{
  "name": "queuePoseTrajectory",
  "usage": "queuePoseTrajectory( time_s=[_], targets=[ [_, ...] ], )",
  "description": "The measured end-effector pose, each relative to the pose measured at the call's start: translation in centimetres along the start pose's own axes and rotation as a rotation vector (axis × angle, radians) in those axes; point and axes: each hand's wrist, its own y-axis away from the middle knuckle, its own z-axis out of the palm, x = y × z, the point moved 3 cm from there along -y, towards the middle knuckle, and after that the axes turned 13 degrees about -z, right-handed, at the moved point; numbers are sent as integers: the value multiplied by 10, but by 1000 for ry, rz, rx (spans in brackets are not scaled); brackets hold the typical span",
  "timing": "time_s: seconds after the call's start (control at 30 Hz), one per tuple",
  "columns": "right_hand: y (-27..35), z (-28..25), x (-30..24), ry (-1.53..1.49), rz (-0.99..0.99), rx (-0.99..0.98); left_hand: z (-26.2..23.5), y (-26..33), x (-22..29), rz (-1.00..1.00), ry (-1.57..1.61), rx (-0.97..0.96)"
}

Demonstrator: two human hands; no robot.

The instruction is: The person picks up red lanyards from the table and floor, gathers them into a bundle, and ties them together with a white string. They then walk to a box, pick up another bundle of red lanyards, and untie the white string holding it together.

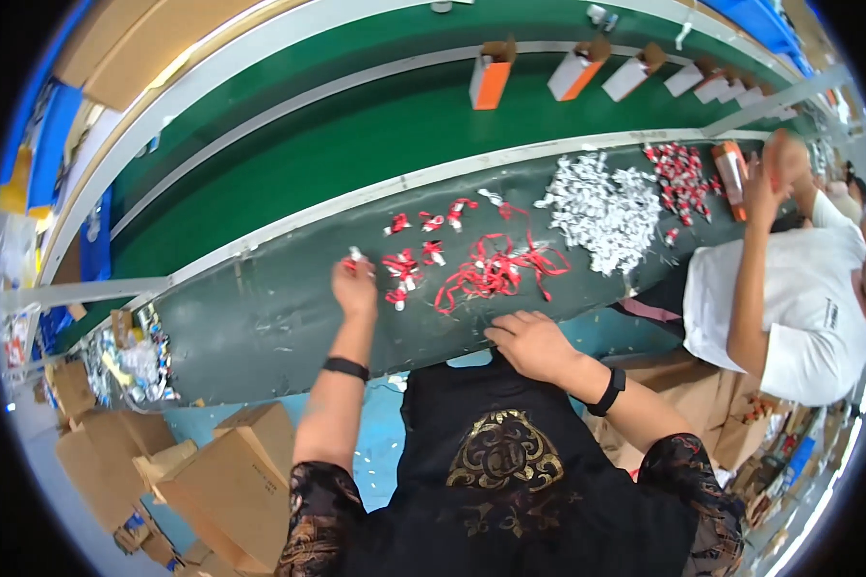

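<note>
My left hand (355,286) reaches out over the dark green work table (260,327) and pinches a small red and white piece (353,258) at its fingertips. My right hand (532,344) rests near the table's front edge, fingers curled, with nothing visible in it. Between the hands lie several small red and white pieces (404,267) and a tangle of red ribbons (496,267). Further right is a heap of small white pieces (601,207) and a pile of red and white ones (681,176).
A green conveyor belt (356,135) behind the table carries orange and white open boxes (491,75). A person in a white shirt (799,288) works at the right with hands raised. Cardboard boxes (231,471) stand on the floor at lower left.
</note>
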Motion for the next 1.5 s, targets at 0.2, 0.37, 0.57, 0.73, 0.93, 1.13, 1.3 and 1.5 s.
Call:
queuePoseTrajectory(
  time_s=[0.2,0.37,0.57,0.73,0.93,1.13,1.3,1.5],
  targets=[
    [91,50,54,-96,496,-49,24,-68,12,192,-705,178],
    [92,71,109,-218,784,197,31,-25,25,236,-791,208],
    [26,78,125,-225,602,263,-20,55,10,366,-675,18],
    [-38,68,92,38,159,228,-48,115,-59,-23,-417,-289],
    [-34,115,148,205,250,104,-54,153,-80,-21,-455,-308],
    [26,29,157,-549,277,489,-40,148,-72,15,-515,-351],
    [55,-26,132,-1085,441,659,4,141,-44,186,-586,-437],
    [69,-4,97,-706,595,401,96,117,-27,688,-959,-293]
  ],
)
